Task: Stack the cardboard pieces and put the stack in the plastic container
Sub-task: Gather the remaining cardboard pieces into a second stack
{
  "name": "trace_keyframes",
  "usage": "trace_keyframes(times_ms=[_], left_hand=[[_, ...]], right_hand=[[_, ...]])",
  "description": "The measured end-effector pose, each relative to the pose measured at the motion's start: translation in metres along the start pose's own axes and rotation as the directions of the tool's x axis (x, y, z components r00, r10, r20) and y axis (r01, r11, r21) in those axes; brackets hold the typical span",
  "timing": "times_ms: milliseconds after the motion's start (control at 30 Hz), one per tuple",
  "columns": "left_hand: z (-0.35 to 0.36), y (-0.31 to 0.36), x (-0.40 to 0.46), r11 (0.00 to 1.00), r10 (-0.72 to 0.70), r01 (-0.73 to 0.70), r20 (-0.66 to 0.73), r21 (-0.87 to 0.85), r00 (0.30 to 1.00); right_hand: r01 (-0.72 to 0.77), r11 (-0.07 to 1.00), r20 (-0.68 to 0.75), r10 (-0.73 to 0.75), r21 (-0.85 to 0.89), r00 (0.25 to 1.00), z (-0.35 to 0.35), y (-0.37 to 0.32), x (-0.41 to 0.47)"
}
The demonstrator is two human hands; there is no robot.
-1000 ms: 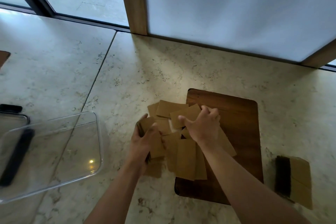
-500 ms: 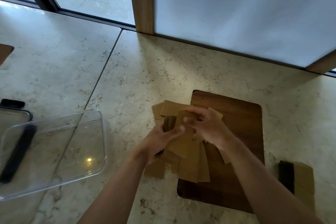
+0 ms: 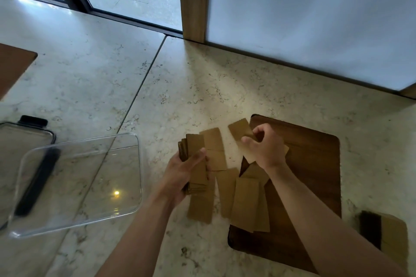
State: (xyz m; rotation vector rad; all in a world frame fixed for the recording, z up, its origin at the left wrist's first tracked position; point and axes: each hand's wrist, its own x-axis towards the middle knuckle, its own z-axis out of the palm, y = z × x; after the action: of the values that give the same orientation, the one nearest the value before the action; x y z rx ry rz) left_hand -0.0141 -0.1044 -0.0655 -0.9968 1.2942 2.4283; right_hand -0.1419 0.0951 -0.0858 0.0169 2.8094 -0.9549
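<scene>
My left hand (image 3: 182,171) grips a stack of brown cardboard pieces (image 3: 196,148), held upright-tilted above the marble surface. My right hand (image 3: 265,148) pinches a single cardboard piece (image 3: 240,129) at the top left corner of the dark wooden board (image 3: 315,175). Several loose cardboard pieces (image 3: 245,202) lie fanned out between my hands, partly on the board and partly on the marble. The clear plastic container (image 3: 76,184) stands open and empty-looking to the left of my left hand.
A clear lid with black clips (image 3: 33,123) lies behind the container at the far left. A brown-and-black object (image 3: 382,234) sits right of the board. A wooden post (image 3: 193,0) and frosted panel rise at the back. A brown mat corner (image 3: 13,67) shows far left.
My hands have parted. The left hand drew its stack to the left, off the pile, and the right hand went to a single piece at the board's top corner.
</scene>
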Motion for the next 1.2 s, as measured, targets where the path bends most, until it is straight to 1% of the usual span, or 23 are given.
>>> trace_keyframes(times_ms=[33,100,167,233,300,333,367,400,433,500,533,567,667,700,800,867,900,967,1000,1033,1067,1133,1200], left_hand=[[0.002,0.0,0.002,1.0,0.006,-0.006,0.001,0.015,1.0],[0.008,-0.001,0.004,0.999,0.02,-0.02,0.004,0.049,1.0],[0.02,-0.001,0.002,0.996,0.031,-0.032,0.017,0.08,0.999],[0.031,-0.003,0.001,0.992,0.056,-0.059,0.031,0.109,0.998],[0.041,-0.007,0.0,0.987,0.058,-0.065,0.051,0.145,0.997],[0.045,-0.01,-0.002,0.982,0.05,-0.059,0.053,0.177,0.997],[0.05,-0.013,-0.003,0.974,0.04,-0.049,0.044,0.22,0.998],[0.053,-0.015,-0.004,0.965,0.035,-0.04,0.027,0.26,0.999],[0.056,-0.019,-0.005,0.954,0.035,-0.036,0.006,0.298,0.999],[0.054,-0.022,-0.006,0.953,0.046,-0.02,-0.077,0.304,0.996],[0.051,-0.024,-0.007,0.958,0.038,-0.002,-0.118,0.288,0.992],[0.049,-0.025,-0.009,0.962,0.027,0.012,-0.139,0.273,0.99],[0.045,-0.022,-0.017,0.969,0.055,-0.022,-0.131,0.244,0.99],[0.046,-0.02,-0.02,0.972,0.072,-0.04,-0.129,0.232,0.989],[0.048,-0.013,-0.025,0.976,0.085,-0.064,-0.093,0.208,0.992],[0.047,-0.01,-0.029,0.982,0.055,-0.038,-0.087,0.185,0.995],[0.046,-0.008,-0.031,0.987,0.034,-0.019,-0.092,0.162,0.995],[0.042,-0.006,-0.034,0.994,0.008,0.001,-0.084,0.111,0.996],[0.041,-0.005,-0.035,0.994,0.007,0.0,-0.068,0.108,0.998],[0.04,-0.005,-0.036,0.993,0.006,0.001,-0.062,0.117,0.998],[0.039,-0.004,-0.037,0.992,0.003,0.006,-0.068,0.128,0.998],[0.038,-0.005,-0.037,0.99,-0.004,0.016,-0.087,0.138,0.996],[0.037,-0.006,-0.037,0.992,-0.004,0.015,-0.087,0.129,0.996]], right_hand=[[-0.036,0.996,-0.005,0.037,0.08,0.999,-0.006,0.001,-0.003],[-0.077,0.982,-0.009,0.08,0.172,0.997,-0.018,0.001,-0.012],[-0.155,0.94,0.03,0.153,0.304,0.988,-0.028,0.001,-0.024],[-0.293,0.837,0.16,0.246,0.463,0.956,-0.033,-0.001,-0.037],[-0.456,0.682,0.334,0.314,0.572,0.889,-0.03,-0.006,-0.054],[-0.517,0.595,0.404,0.325,0.615,0.855,-0.027,-0.011,-0.065],[-0.543,0.532,0.445,0.312,0.65,0.839,-0.025,-0.018,-0.076],[-0.546,0.516,0.464,0.291,0.66,0.837,-0.018,-0.026,-0.086],[-0.515,0.58,0.457,0.258,0.631,0.851,-0.012,-0.029,-0.097],[-0.366,0.799,0.412,0.164,0.477,0.896,-0.002,-0.036,-0.112],[-0.298,0.861,0.385,0.131,0.412,0.913,-0.002,-0.036,-0.115],[-0.292,0.862,0.383,0.125,0.416,0.915,-0.004,-0.036,-0.113],[-0.417,0.697,0.459,0.141,0.583,0.877,-0.013,-0.034,-0.111],[-0.429,0.666,0.473,0.129,0.61,0.872,-0.016,-0.032,-0.111],[-0.465,0.583,0.537,0.058,0.666,0.842,-0.025,-0.025,-0.113],[-0.462,0.563,0.536,0.038,0.686,0.843,-0.037,-0.021,-0.108],[-0.462,0.531,0.521,0.044,0.71,0.852,-0.044,-0.017,-0.104],[-0.504,0.383,0.52,0.069,0.774,0.851,-0.062,-0.008,-0.093],[-0.521,0.322,0.534,0.054,0.79,0.844,-0.071,-0.004,-0.088],[-0.523,0.313,0.546,0.016,0.793,0.837,-0.079,-0.001,-0.085],[-0.512,0.355,0.559,-0.035,0.782,0.829,-0.084,0.001,-0.083],[-0.452,0.492,0.572,-0.122,0.744,0.811,-0.089,0.006,-0.08],[-0.376,0.591,0.554,-0.148,0.714,0.819,-0.093,0.01,-0.076]])
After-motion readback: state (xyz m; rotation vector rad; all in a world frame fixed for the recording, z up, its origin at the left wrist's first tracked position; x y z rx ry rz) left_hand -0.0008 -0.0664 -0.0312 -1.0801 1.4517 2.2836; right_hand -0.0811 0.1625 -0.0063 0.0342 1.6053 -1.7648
